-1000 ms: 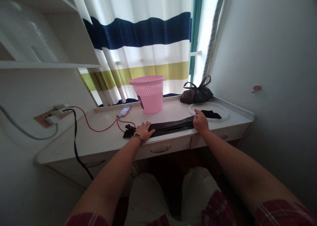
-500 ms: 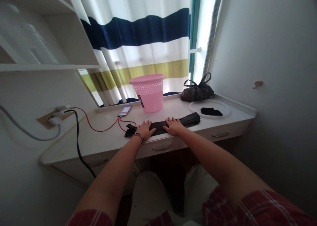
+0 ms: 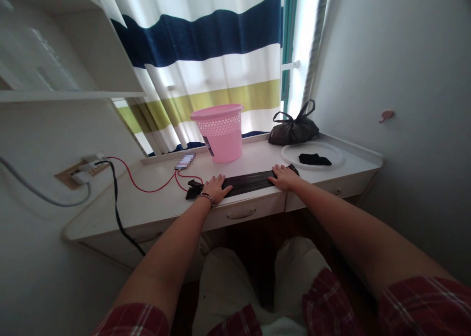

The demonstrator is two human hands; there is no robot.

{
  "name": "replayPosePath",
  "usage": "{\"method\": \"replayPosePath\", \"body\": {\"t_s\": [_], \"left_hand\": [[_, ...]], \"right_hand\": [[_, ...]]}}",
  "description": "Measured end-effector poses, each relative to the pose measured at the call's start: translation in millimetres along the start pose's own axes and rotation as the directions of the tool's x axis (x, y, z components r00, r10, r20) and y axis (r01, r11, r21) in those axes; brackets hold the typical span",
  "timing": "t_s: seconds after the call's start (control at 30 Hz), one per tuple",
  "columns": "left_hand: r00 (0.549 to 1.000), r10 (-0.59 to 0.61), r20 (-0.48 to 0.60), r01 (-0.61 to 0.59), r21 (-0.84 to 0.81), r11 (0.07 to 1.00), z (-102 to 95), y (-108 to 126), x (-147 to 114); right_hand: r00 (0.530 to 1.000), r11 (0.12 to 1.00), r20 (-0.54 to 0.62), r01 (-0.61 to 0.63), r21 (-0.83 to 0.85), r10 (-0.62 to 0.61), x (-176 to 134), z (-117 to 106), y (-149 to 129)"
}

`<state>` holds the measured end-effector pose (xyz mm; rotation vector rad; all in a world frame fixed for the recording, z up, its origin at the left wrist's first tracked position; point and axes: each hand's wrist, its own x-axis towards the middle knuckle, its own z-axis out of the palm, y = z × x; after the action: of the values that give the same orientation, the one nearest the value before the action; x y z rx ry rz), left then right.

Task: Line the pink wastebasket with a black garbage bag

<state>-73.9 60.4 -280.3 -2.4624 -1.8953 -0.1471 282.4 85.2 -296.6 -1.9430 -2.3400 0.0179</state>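
A black plastic bag, folded into a long flat strip, lies along the front edge of the white desk. Pressed on its left part is my left hand, fingers spread, with a beaded bracelet at the wrist. The bag's bunched left end sticks out past that hand. Near the strip's right end my right hand lies flat, fingers stretched out over the plastic. Between the hands the strip looks fairly smooth.
Behind the strip stands a pink wastebasket. A tied black bag sits at the back right, beside a white ring with a small folded black bundle inside. A phone with a red cable lies to the left.
My right hand has slid right along the strip, toward its end, and the stretch between my hands is flatter. My left hand has stayed in place. The view has tilted slightly down.
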Motion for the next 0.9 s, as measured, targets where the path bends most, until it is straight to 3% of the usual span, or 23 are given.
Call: {"method": "replayPosePath", "body": {"t_s": [0.9], "left_hand": [[1.0,0.0,0.013,0.001,-0.036,0.999,-3.6,1,-5]], "right_hand": [[0.993,0.993,-0.026,-0.116,0.026,0.117,2,4,34]]}}
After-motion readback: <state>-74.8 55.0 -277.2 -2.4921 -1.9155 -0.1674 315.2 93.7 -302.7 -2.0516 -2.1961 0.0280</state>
